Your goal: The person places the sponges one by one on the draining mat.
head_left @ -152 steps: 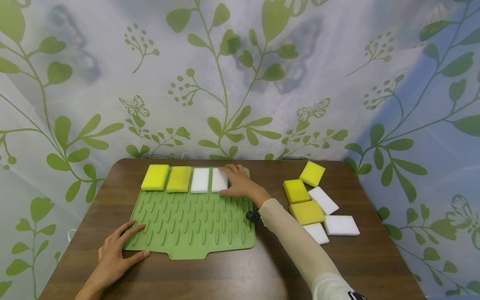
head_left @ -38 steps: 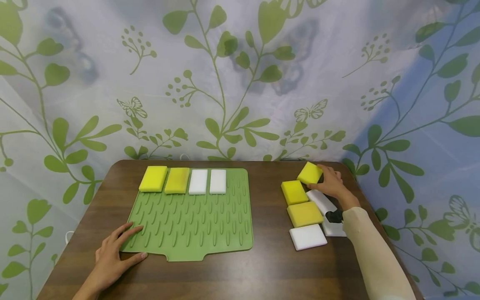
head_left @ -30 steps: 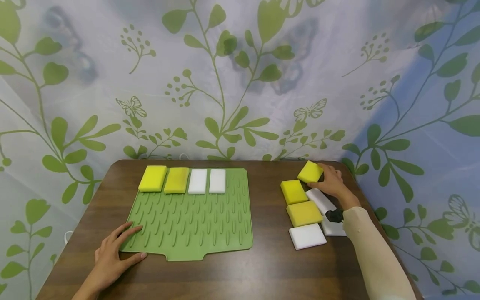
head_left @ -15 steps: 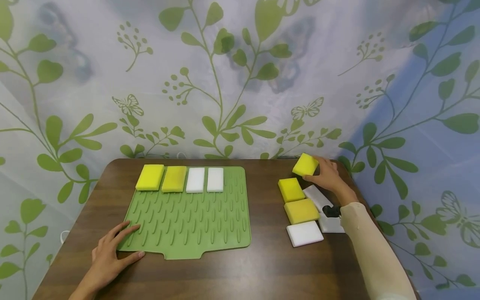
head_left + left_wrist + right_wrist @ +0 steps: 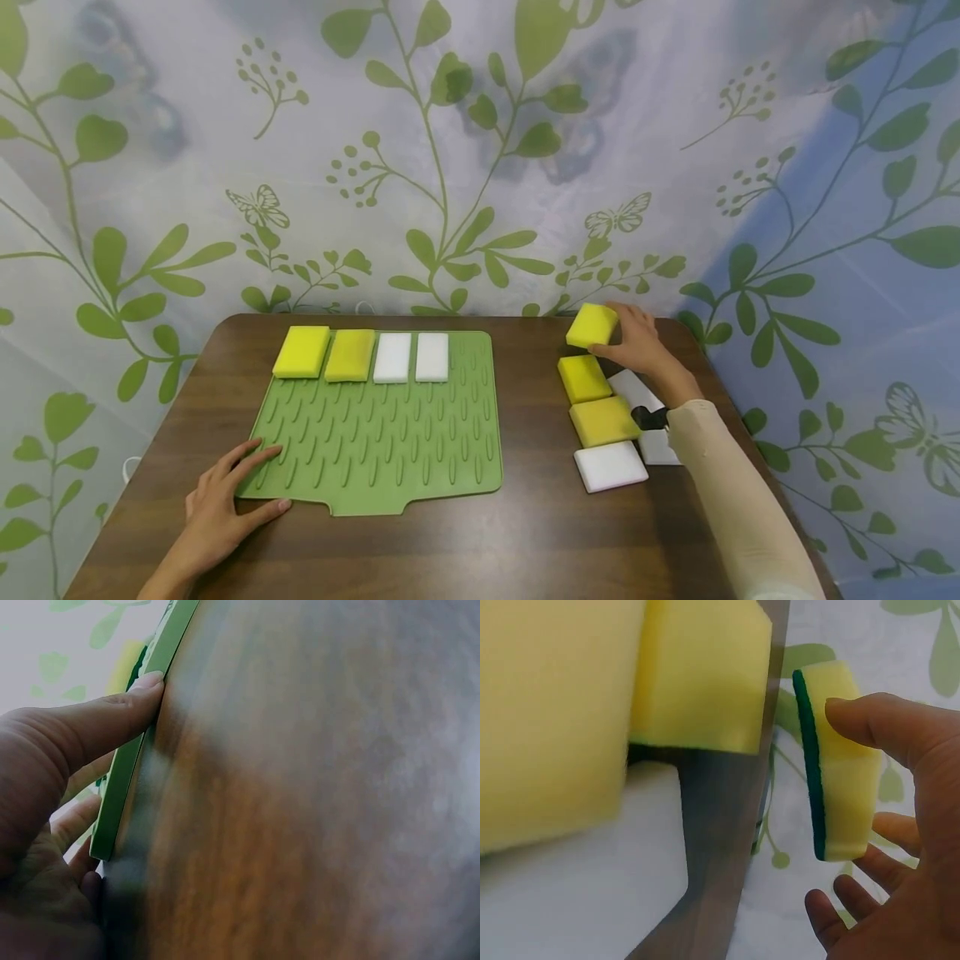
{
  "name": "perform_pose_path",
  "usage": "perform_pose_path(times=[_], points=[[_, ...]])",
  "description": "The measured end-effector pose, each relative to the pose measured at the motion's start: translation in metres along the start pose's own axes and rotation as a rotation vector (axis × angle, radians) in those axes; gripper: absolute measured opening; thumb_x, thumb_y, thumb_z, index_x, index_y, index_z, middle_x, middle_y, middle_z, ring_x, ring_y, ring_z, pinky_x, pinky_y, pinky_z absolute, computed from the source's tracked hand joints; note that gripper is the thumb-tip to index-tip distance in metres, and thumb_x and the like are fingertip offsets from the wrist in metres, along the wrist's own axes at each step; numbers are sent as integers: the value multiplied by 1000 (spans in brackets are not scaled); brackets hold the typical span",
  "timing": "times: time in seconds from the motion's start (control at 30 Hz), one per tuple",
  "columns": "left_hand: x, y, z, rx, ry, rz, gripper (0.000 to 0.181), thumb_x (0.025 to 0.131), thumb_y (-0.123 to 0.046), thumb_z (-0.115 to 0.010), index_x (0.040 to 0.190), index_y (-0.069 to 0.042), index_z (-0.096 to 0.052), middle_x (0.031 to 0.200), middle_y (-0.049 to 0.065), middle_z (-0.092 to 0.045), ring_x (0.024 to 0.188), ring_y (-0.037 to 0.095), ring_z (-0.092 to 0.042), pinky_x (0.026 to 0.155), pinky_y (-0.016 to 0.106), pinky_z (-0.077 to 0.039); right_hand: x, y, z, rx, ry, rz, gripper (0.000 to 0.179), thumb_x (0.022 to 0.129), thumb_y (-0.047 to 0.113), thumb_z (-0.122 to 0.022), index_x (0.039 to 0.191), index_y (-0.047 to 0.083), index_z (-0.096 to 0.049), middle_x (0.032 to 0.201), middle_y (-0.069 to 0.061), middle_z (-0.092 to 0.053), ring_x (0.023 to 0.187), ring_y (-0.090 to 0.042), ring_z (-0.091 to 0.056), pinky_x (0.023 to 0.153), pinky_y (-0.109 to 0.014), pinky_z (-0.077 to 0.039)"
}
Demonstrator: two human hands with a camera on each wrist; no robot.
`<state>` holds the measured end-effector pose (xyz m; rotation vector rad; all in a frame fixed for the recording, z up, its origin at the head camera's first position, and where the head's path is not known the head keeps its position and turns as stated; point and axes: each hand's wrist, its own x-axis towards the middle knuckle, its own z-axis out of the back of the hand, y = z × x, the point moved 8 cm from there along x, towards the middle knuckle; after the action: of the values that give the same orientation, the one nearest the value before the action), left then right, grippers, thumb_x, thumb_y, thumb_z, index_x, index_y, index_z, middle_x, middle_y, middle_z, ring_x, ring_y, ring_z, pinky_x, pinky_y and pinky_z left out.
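Leafy backdrop [image 5: 480, 167] behind, right hand [image 5: 637, 340] pinches a yellow sponge [image 5: 591, 325] (right-wrist view shows the dark green layer [image 5: 811, 765] head view hides!); left hand [image 5: 221, 510], spread, touches the green mat [image 5: 375, 467].

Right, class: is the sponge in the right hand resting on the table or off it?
Off it. In the right wrist view, the right hand pinches the yellow sponge, and patterned backdrop shows between it and the table.

The yellow sponge [image 5: 847, 776] I held was matt foam with a rough green layer [image 5: 811, 769]. My ridged mat [image 5: 375, 437] looked rubbery, its 2 white blocks [image 5: 392, 357] smooth, the wood-grain table [image 5: 465, 550] glossy.
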<state>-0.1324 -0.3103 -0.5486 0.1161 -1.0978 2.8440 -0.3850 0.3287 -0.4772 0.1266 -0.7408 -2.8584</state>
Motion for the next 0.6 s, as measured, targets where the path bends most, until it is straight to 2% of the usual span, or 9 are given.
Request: perform_pose_path(times=[0.17, 0.5, 0.6], points=[[0, 0, 1, 2, -1, 0, 79, 85, -30, -93, 155, -21, -57, 167, 26, -34, 138, 68, -26, 91, 79, -20, 2, 15, -5, 8, -3, 40, 93, 97, 37, -80, 167, 3, -30, 170, -32, -28, 154, -58, -19, 120, -80, -19], [0, -2, 2, 3, -11, -8, 78, 84, -30, -93, 154, -21, -58, 167, 26, -35, 138, 69, -28, 91, 81, -20, 11, 45, -31, 18, 43, 104, 92, 98, 38, -80, 168, 6, -30, 172, -25, -30, 159, -52, -17, 126, -77, -15], [0, -2, 2, 1, -14, -10, 78, 84, -30, -93, 154, -21, -58, 167, 25, -35, 138, 69, -28, 91, 80, -20, 12, 55, -38, 23, 49, 119, 92, 98, 38, -81, 168, 7, -30, 173, -25, -29, 158, -51, -20, 126, -76, -19]])
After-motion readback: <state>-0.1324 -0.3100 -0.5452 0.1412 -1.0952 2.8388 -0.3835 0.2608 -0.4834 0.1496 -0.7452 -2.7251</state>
